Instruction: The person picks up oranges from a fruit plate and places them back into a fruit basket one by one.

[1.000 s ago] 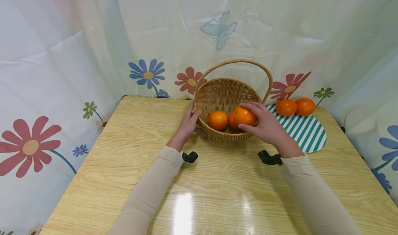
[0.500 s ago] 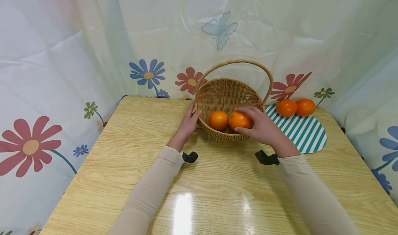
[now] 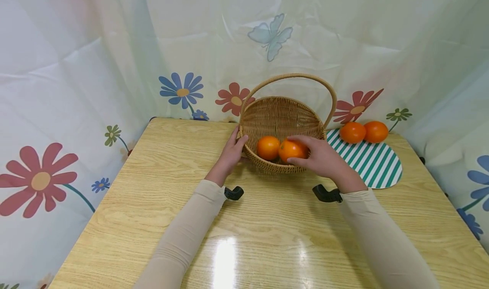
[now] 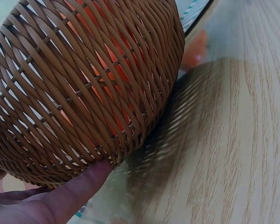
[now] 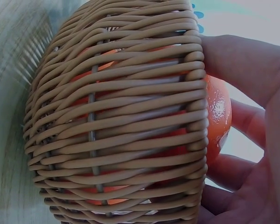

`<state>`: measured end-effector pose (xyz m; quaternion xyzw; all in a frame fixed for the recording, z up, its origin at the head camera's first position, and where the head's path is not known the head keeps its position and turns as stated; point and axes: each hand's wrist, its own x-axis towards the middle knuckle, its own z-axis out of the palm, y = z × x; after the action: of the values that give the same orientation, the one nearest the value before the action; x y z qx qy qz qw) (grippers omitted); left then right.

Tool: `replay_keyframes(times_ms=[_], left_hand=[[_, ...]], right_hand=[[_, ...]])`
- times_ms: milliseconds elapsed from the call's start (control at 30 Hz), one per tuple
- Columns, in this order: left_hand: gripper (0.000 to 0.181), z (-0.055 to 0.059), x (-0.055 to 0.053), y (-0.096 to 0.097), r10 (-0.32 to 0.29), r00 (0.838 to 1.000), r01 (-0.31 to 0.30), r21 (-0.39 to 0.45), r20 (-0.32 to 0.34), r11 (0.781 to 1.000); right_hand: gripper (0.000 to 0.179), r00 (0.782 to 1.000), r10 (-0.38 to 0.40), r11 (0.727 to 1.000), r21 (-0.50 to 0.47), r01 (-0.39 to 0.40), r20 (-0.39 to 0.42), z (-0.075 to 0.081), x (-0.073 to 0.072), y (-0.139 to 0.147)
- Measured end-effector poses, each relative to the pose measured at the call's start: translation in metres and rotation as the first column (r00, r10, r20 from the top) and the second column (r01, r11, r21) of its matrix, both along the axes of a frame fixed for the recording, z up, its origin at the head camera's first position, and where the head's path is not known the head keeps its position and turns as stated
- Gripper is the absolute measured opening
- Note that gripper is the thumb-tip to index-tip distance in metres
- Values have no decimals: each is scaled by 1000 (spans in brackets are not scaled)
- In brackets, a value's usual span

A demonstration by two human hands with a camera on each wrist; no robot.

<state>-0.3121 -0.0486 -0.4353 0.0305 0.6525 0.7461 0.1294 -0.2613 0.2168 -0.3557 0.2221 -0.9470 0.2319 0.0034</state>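
Note:
A brown wicker basket (image 3: 282, 110) with a tall arched handle stands at the back middle of the table. My left hand (image 3: 231, 151) holds its left side, and in the left wrist view the thumb (image 4: 79, 189) presses against the weave. Inside the basket, my right hand (image 3: 322, 155) grips an orange (image 3: 292, 152), fingers over the top and thumb at the front. This orange (image 5: 218, 116) rises past the rim in the right wrist view. Close to its left lies another orange (image 3: 268, 148). The right hand hides the basket's right interior.
Right of the basket lies a green-and-white striped mat (image 3: 376, 166), with two oranges (image 3: 352, 133) side by side on its far end. A flowered curtain (image 3: 214, 34) hangs right behind the wooden table (image 3: 168, 161).
My right hand has lowered its orange into the basket and shifted slightly left, beside the other orange. An orange seen behind it earlier no longer shows. The left hand has stayed on the basket.

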Motion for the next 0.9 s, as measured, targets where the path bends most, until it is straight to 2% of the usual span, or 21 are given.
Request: replay_keyframes(times_ms=[200,500,633,900], left_hand=[[58,-1,0,1,17,1000,-17,-11,-6,1000],[61,6,3,-1,-29,1000,28,8,14,1000],[59,1,2,0,-5,1000,5,1,2,1000],[59,0,3,1,26,1000,-26,-2,-1,1000]], right_hand=[[58,1000,7,1000,20,-7,3,1,0,0],[46,1000,14,1000,-25,-15,-27,1,0,2],[46,999,19,999,-27,-20,-31,1,2,4],[42,996,21,999,-41,-24,-84,1,5,9]])
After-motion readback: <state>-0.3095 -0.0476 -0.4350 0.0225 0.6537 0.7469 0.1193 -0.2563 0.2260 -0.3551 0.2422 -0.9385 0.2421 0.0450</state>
